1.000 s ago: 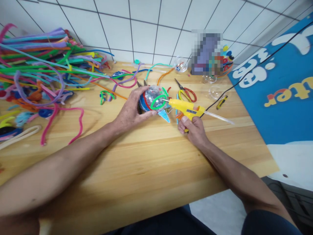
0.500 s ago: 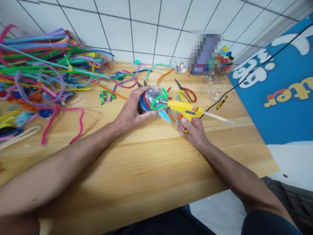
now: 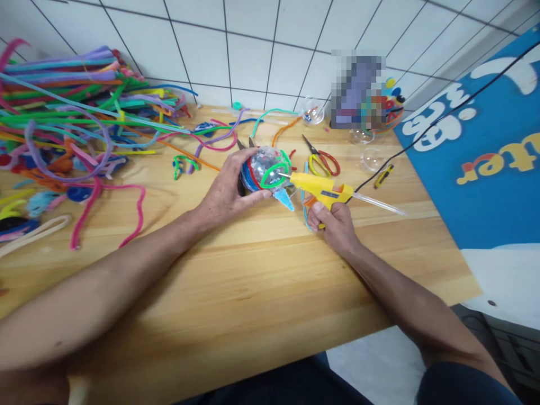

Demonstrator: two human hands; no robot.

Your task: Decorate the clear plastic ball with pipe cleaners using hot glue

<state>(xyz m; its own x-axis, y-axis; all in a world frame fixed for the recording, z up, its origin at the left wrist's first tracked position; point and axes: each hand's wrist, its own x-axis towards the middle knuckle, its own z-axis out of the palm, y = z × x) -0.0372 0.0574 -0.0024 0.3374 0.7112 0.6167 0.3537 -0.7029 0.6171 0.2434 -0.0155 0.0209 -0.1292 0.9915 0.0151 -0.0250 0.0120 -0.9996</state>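
My left hand [image 3: 230,188] is wrapped round the left side of a clear plastic ball [image 3: 264,162] on the table. Blue and red pipe cleaners ring the ball near my fingers, and a green pipe-cleaner loop [image 3: 274,175] lies on its front. A light blue pointed piece [image 3: 284,199] sticks out at its lower right. Closed round the handle of a yellow hot glue gun [image 3: 323,188] is my right hand [image 3: 333,222]. The gun's nozzle points left and reaches the green loop; whether it touches the ball I cannot tell. A clear glue stick [image 3: 379,203] juts from its back.
Scissors [image 3: 320,160] with red and yellow handles lie beyond the gun. A yellow cutter [image 3: 383,176] and clear half-shells [image 3: 372,160] are at the right, near the gun's black cord [image 3: 405,151]. Pipe cleaners [image 3: 76,107] are heaped at the left against the tiled wall.
Hardly anything differs. The glue gun and both hands keep nearly the same place at the ball, with only a slight shift of the whole view.
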